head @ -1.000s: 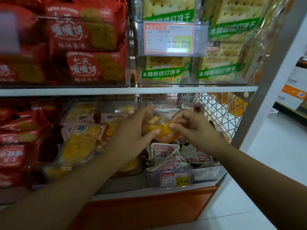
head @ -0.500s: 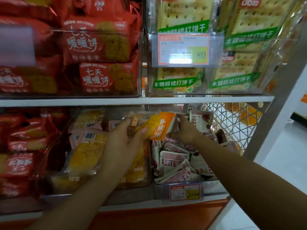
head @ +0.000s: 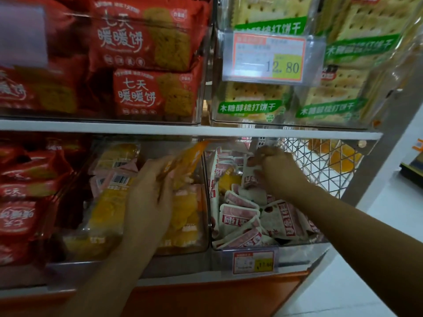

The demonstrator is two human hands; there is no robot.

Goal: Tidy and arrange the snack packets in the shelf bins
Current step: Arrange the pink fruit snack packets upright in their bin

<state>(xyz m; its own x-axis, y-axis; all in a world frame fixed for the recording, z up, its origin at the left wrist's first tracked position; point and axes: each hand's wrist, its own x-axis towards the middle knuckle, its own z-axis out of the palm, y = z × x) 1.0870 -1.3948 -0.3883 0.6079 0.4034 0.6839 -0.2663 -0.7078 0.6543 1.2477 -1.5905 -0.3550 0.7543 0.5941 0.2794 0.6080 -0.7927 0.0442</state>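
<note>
1. Head view: we see the left hand (head: 148,197) raised over the middle bin (head: 178,250). Its fingers are curled round an orange packet (head: 186,160) that tilts up toward the shelf edge above.
2. The right hand (head: 280,173) reaches deep into the right bin (head: 297,245), fingers bunched together and pinching a white packet (head: 250,173). Blur hides the finer grip from us.
3. Both forearms enter from below, well apart.
4. The red packs (head: 137,94) on the upper shelf read "七天暖暖饼". The cracker packs (head: 248,106) beside them carry a green band reading "木糖醇梳打饼干".
5. The upper tag (head: 267,57) shows "12.80". We cannot read the lower tag (head: 253,261).
6. The orange packet is glossy and smeared by motion, and yellower toward its lower end.
7. It sits above the yellow packets (head: 109,202) that fill the middle bin, some with barcodes facing up.
8. White packets (head: 240,219) with red-pink panels lie heaped in the right bin, one yellow piece (head: 226,179) among them.
</note>
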